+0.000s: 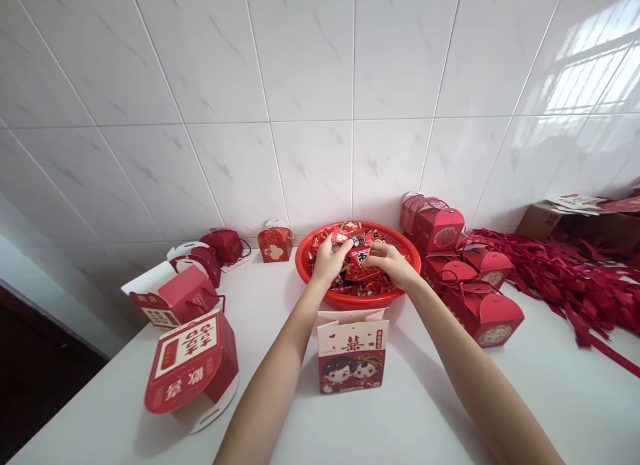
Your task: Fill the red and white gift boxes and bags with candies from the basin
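Both hands are over a round red plastic basket [303,270] heaped with small red-wrapped candies [357,273]. My left hand [331,259] is closed, its thumb and fingers pinching a shiny red candy packet [342,236]. At the right of the heap, my right hand [393,263] has its fingers curled together on another red wrapper with black lettering [364,255]; its fingertips are partly hidden. Between my forearms, in front of the basket, an upright paper gift box [353,358] stands with its top open. It is white and red, with two cartoon figures.
Red gift boxes [186,361] stand along the left side, and a small red box [276,245] is against the tiled wall. More red boxes [483,315] are stacked right of the basket. Farther right lie a pile of red ribbons [575,278] and a cardboard box [540,221].
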Demonstrator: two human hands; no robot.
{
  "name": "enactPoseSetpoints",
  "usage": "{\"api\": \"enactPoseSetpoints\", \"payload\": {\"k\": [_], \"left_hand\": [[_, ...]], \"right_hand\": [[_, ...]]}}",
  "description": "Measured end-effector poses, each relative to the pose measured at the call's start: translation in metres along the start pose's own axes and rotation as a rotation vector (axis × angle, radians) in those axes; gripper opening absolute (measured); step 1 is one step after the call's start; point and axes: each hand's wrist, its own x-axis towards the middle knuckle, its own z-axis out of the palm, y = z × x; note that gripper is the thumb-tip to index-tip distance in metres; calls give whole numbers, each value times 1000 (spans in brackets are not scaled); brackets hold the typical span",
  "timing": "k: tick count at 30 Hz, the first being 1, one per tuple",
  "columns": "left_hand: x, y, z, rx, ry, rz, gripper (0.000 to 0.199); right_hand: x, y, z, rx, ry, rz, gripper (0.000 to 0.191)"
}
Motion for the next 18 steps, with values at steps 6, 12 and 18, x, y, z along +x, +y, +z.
{"api": "enactPoseSetpoints", "payload": {"k": [6, 12, 18], "left_hand": [[1, -4, -2, -31, -65, -36, 25], [3, -10, -5, -15, -87, 17, 26], [3, -7, -4, -28, -130, 39, 26]], "right_hand": [[-1, -3, 3, 56, 52, -8, 22], [1, -2, 1, 122, 239, -36, 24], [1, -1, -1, 105, 278, -50, 30]]}}
